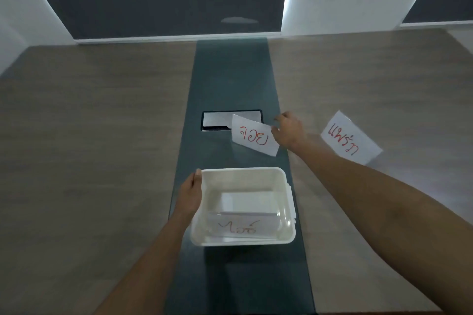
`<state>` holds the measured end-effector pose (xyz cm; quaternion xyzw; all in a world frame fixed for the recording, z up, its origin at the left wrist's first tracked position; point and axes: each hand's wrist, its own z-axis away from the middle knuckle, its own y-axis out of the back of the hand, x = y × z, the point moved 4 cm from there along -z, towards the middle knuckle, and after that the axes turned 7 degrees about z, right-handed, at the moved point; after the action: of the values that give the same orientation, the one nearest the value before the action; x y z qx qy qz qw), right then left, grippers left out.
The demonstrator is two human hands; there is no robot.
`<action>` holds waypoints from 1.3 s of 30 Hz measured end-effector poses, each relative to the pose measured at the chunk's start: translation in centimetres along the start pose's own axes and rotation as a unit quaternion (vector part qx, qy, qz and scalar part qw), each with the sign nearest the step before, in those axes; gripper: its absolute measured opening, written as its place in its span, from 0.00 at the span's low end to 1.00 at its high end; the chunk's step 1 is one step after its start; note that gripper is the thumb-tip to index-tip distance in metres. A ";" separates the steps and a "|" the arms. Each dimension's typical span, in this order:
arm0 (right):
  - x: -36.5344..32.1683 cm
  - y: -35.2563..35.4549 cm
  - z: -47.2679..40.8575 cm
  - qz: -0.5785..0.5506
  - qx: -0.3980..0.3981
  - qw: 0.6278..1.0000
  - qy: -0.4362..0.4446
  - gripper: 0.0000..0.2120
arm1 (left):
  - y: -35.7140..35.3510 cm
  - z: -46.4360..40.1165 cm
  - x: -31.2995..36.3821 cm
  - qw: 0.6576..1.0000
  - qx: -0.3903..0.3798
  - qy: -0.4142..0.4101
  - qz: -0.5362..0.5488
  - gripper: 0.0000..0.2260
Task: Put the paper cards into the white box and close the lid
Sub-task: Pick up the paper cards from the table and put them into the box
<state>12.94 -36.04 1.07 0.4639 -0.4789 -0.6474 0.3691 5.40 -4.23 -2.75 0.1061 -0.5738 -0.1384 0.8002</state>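
An open white box (pixel 281 176) sits on the dark centre strip of the table, near me. Inside it lies a folded paper card (pixel 240 225) with red writing. My left hand (pixel 190 192) rests flat against the box's left wall. Beyond the box, my right hand (pixel 288 132) pinches the right end of a second folded white card (pixel 253 135) with red letters, which stands tilted on the strip. A third card (pixel 349 139) with red writing stands on the wood to the right of my right forearm. The lid seems to lie under the box, its edge (pixel 293 202) showing at the right.
A black-framed metal hatch (pixel 217 120) is set in the dark strip (pixel 230 71) just behind the held card. Brown wooden table surface (pixel 102 123) spreads to both sides. Dark and white wall panels rise at the table's far edge.
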 end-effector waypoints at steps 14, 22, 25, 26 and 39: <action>0.2 -4.3 -1.3 -0.003 -0.085 0.996 -0.017 0.11 | -0.3 -1.0 -0.9 0.999 -0.003 -0.033 0.009 0.17; -2.1 6.2 -0.3 -0.043 0.004 0.997 0.060 0.13 | -0.4 0.0 0.2 0.999 -0.013 -0.017 0.037 0.17; -3.2 9.6 2.1 -0.055 0.013 0.994 0.098 0.13 | -0.2 0.6 0.6 0.999 -0.027 -0.013 0.045 0.16; -3.6 10.4 3.1 -0.057 0.015 0.992 0.109 0.12 | -0.1 0.6 0.6 0.998 -0.031 -0.013 0.045 0.16; -4.1 8.2 14.2 0.005 -0.080 0.985 0.150 0.04 | 0.5 1.2 0.4 0.988 -0.101 0.056 0.101 0.21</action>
<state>0.88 -30.50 11.59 0.5224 -0.3669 -0.6047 0.4762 4.46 -3.95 -1.83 -0.0259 -0.5189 -0.1078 0.8476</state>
